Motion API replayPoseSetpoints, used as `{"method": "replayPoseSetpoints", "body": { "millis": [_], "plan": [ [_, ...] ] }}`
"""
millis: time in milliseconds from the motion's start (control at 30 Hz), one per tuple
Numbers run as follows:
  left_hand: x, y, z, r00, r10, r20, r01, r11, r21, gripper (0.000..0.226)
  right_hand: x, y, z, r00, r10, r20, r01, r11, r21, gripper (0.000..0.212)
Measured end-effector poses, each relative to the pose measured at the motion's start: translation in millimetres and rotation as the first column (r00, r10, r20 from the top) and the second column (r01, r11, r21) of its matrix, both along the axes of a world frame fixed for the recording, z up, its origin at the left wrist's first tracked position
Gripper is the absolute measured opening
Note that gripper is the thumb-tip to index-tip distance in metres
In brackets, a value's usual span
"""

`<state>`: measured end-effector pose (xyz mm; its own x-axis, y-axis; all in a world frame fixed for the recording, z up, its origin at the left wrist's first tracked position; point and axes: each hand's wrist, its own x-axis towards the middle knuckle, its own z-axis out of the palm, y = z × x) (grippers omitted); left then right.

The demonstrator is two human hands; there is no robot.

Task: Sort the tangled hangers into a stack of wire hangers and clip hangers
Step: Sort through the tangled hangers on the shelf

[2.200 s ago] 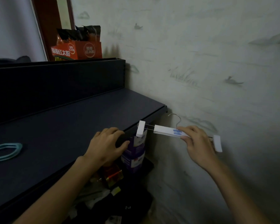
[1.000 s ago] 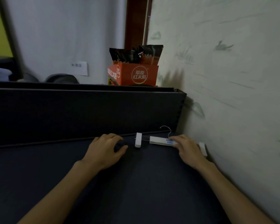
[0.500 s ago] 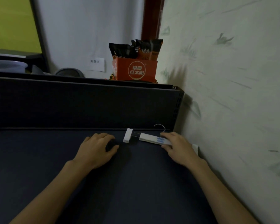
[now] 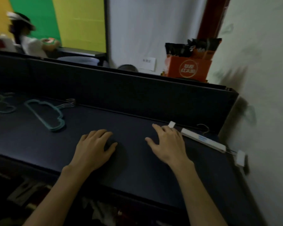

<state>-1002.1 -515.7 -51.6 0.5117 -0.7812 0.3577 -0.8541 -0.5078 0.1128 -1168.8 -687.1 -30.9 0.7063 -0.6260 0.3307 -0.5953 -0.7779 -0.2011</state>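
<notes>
Both forearms reached in over the near edge of the dark shelf [image 4: 137, 176].

Left hand [image 4: 93, 148]: palm down on the shelf top, fingers loosely curled and close together, thumb out to the side, nothing held.

Right hand [image 4: 167, 142]: palm down, flat on the shelf, fingers straight and spread, thumb apart from the rest. Fingertips lay just beside the left white clip of the clip hanger [image 4: 203, 141]; contact could not be told, and no finger was curled round it.

Clip hanger: white bar, a white clip at either end, thin metal hook. It lay flat at the right end of the shelf, close to the pale wall [image 4: 260, 79], slanted, the right clip near the shelf's edge by the wall.

Farther left on the shelf: a stack of teal wire hangers [image 4: 46, 115], hooks pointing toward the back panel [image 4: 121, 92], well apart from both hands. More teal hangers [image 4: 0, 106] at the far left edge, blurred.

Behind the panel: an orange box [image 4: 188, 69] with dark packets standing in it, in the corner by the wall. Far left, a person in a white top [image 4: 31, 44], blurred, before a green and yellow backdrop.
</notes>
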Motion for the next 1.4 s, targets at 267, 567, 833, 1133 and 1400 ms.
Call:
{"method": "replayPoseSetpoints", "body": {
  "millis": [267, 567, 833, 1133, 1400],
  "plan": [
    [39, 119, -16, 0.982, 0.182, -0.043, -0.186, 0.978, -0.093, 0.050, 49, 101, -9, 0.991, 0.104, 0.087, -0.104, 0.995, 0.000, 0.062],
    [121, 323, -50, 0.895, 0.426, -0.129, -0.436, 0.898, -0.060, 0.056, 186, 287, -29, 0.922, 0.352, 0.162, -0.353, 0.935, -0.023, 0.057],
    [172, 461, -82, 0.783, 0.591, -0.195, -0.604, 0.797, -0.009, 0.058, 274, 418, -70, 0.816, 0.574, 0.066, -0.578, 0.812, 0.088, 0.053],
    [240, 517, -134, 0.691, 0.667, -0.280, -0.694, 0.720, 0.005, 0.054, 379, 464, -117, 0.773, 0.635, -0.014, -0.622, 0.761, 0.181, 0.054],
    [367, 560, -117, 0.630, 0.747, -0.213, -0.759, 0.650, 0.033, 0.058, 531, 509, -119, 0.688, 0.725, -0.033, -0.700, 0.675, 0.232, 0.059]
  ]
}}
